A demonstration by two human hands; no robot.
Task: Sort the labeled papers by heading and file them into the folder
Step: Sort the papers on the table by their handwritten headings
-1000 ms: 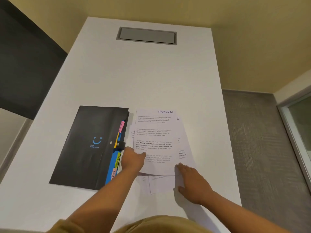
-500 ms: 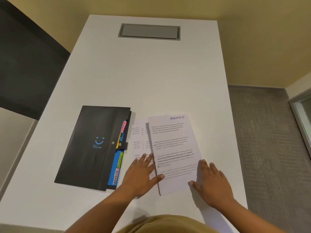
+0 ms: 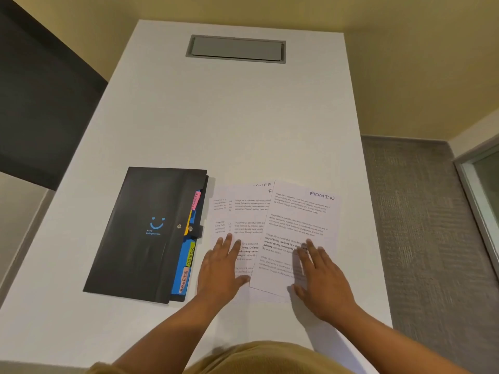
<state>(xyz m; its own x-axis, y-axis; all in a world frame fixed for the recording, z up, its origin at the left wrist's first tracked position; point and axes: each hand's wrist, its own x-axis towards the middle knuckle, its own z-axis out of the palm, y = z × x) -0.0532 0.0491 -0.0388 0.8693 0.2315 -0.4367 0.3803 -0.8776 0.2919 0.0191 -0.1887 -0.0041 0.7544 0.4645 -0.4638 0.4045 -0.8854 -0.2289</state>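
A black folder (image 3: 145, 233) with a blue smiley lies shut on the white table (image 3: 237, 117), coloured tabs sticking out of its right edge. To its right several printed papers lie fanned out. The top sheet (image 3: 299, 217) is headed ADMIN and tilts to the right. Beneath it a sheet (image 3: 249, 209) shows a partly hidden heading. My left hand (image 3: 220, 268) rests flat, fingers spread, on the lower left sheets. My right hand (image 3: 321, 279) lies flat on the ADMIN sheet's lower half. Neither hand grips anything.
A grey cable hatch (image 3: 236, 49) is set in the table's far end. Grey carpet (image 3: 432, 238) runs along the table's right edge, with a glass panel (image 3: 483, 190) beyond. A dark panel (image 3: 40, 103) stands to the left.
The ADMIN sheet has slid to the right, uncovering more of the sheets beneath. My right hand has moved up onto the ADMIN sheet; my left hand stays flat on the lower sheets.
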